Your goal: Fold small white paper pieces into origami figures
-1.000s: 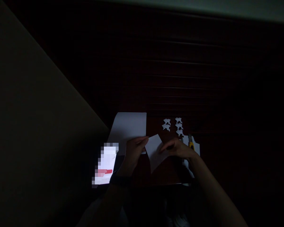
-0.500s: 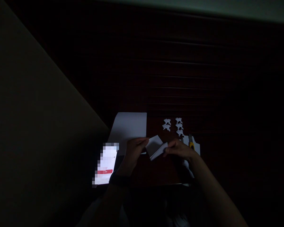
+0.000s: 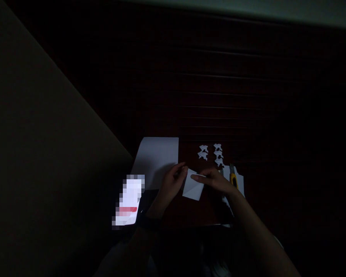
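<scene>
A small square of folded white paper with a diagonal crease is between my two hands. My right hand grips its upper right part, the thumb lying across the face and the other fingers behind the edge. At its upper left corner, my left hand has curled fingers, with thumb and forefinger closed at the corner. Beyond the hands sit several small folded paper figures in two columns.
A large white sheet lies at the left, with a lit phone in front of it. To the right, a yellow utility knife rests on white paper pieces. The room is very dark.
The paper has turned and its raised flap now lies flatter, showing a square face. My right thumb has moved onto that face. My left hand has shifted slightly right.
</scene>
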A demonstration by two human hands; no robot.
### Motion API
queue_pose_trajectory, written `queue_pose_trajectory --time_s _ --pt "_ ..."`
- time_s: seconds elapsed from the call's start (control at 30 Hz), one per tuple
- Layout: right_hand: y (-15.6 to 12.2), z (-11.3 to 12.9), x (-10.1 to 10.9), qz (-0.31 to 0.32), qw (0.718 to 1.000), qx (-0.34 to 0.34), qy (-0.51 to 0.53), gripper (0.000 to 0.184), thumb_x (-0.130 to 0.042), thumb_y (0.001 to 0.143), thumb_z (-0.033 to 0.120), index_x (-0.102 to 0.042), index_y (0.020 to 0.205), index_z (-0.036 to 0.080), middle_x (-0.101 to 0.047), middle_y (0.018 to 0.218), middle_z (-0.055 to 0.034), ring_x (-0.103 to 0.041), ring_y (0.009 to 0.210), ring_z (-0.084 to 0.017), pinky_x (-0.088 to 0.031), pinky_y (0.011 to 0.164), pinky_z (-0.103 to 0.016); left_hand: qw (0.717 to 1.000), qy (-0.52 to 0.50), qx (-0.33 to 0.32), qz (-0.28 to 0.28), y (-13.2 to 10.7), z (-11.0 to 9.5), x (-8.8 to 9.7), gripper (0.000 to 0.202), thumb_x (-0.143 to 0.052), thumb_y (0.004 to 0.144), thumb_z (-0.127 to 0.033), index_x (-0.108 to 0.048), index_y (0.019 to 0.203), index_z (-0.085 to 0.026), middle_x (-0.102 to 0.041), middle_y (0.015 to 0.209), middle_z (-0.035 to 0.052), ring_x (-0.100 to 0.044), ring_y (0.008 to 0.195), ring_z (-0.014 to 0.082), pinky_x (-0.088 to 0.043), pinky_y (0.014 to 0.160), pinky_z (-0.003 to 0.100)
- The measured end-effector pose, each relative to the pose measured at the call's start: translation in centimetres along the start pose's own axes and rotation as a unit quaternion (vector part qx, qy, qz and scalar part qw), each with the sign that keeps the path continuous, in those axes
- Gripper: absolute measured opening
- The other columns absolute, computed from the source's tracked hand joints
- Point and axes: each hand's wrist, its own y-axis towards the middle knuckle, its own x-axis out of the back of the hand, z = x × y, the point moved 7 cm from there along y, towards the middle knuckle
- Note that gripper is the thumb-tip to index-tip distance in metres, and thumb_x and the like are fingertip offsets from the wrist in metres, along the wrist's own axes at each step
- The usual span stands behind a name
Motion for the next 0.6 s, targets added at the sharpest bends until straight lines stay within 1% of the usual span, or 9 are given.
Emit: queue_pose_trajectory --time_s 0.1,0.2,0.27,0.33,0.37,0.43,0.5,0.6 --pt "0.4 0.2 -0.2 -0.026 0.999 0.035 -0.030 0.038 -0.059 0.074 0.052 -0.060 0.061 0.015 -0.052 0.055 0.0025 -0.046 0.052 -0.010 -0.035 0.048 -0.021 1.000 -0.005 0.006 0.018 0.0 0.7 -0.3 0.028 -0.064 0.073 -0.032 -0.067 0.098 -0.018 -0.069 0.097 0.0082 -0.064 0.089 0.0205 -0.048 0.079 0.030" --pt "0.7 0.6 -0.5 -0.065 0.994 0.079 -0.046 0.036 -0.056 0.077 0.049 -0.060 0.065 0.016 -0.054 0.061 0.0018 -0.048 0.058 -0.011 -0.037 0.053 -0.022 1.000 -0.015 0.020 0.010 0.0 1.3 0.1 0.030 -0.067 0.070 -0.031 -0.067 0.097 -0.017 -0.071 0.087 0.0078 -0.066 0.081 0.0207 -0.050 0.073 0.029" --pt "0.6 0.9 -0.5 -0.117 0.986 0.104 -0.056 0.032 -0.054 0.080 0.047 -0.060 0.071 0.017 -0.056 0.066 0.0011 -0.049 0.062 -0.012 -0.038 0.056 -0.022 1.000 -0.008 0.018 0.005 0.0 1.3 0.3 0.033 -0.067 0.070 -0.032 -0.066 0.100 -0.017 -0.071 0.080 0.0063 -0.066 0.076 0.0199 -0.050 0.069 0.028" --pt "0.3 1.4 -0.3 -0.192 0.971 0.127 -0.067 0.028 -0.051 0.083 0.044 -0.059 0.078 0.018 -0.056 0.070 0.0009 -0.049 0.064 -0.013 -0.038 0.058 -0.023 1.000 -0.002 0.014 0.011 0.0 1.1 0.3 0.037 -0.067 0.071 -0.033 -0.065 0.104 -0.018 -0.070 0.076 0.0051 -0.065 0.072 0.0190 -0.050 0.066 0.027" --pt "0.1 1.6 -0.3 -0.225 0.962 0.137 -0.073 0.026 -0.050 0.084 0.043 -0.058 0.081 0.019 -0.056 0.072 0.0007 -0.049 0.066 -0.014 -0.038 0.059 -0.023 1.000 -0.002 0.013 0.013 -0.1 1.0 0.3 0.037 -0.066 0.071 -0.033 -0.065 0.105 -0.018 -0.070 0.076 0.0051 -0.065 0.072 0.0188 -0.050 0.065 0.027" --pt "-0.2 2.0 -0.5 -0.266 0.948 0.151 -0.085 0.024 -0.048 0.085 0.041 -0.057 0.084 0.019 -0.058 0.076 0.0000 -0.051 0.070 -0.015 -0.039 0.063 -0.024 1.000 -0.007 0.012 0.007 -0.2 1.0 0.2 0.034 -0.065 0.072 -0.033 -0.066 0.102 -0.018 -0.070 0.080 0.0061 -0.065 0.073 0.0190 -0.050 0.064 0.027" --pt "-0.4 2.2 -0.7 -0.291 0.939 0.159 -0.091 0.022 -0.048 0.086 0.040 -0.056 0.085 0.019 -0.058 0.079 -0.0008 -0.052 0.073 -0.015 -0.040 0.067 -0.025 1.000 -0.012 0.009 -0.004 -0.3 0.9 0.2 0.030 -0.065 0.072 -0.033 -0.068 0.097 -0.017 -0.071 0.085 0.0073 -0.065 0.076 0.0197 -0.050 0.065 0.027" --pt "-0.6 2.4 -0.8 -0.315 0.930 0.165 -0.092 0.021 -0.047 0.086 0.039 -0.055 0.086 0.020 -0.059 0.081 -0.0017 -0.053 0.075 -0.016 -0.040 0.068 -0.026 1.000 -0.012 0.006 -0.009 -0.4 0.9 0.2 0.028 -0.065 0.072 -0.033 -0.068 0.095 -0.017 -0.071 0.086 0.0078 -0.065 0.077 0.0206 -0.050 0.066 0.028"
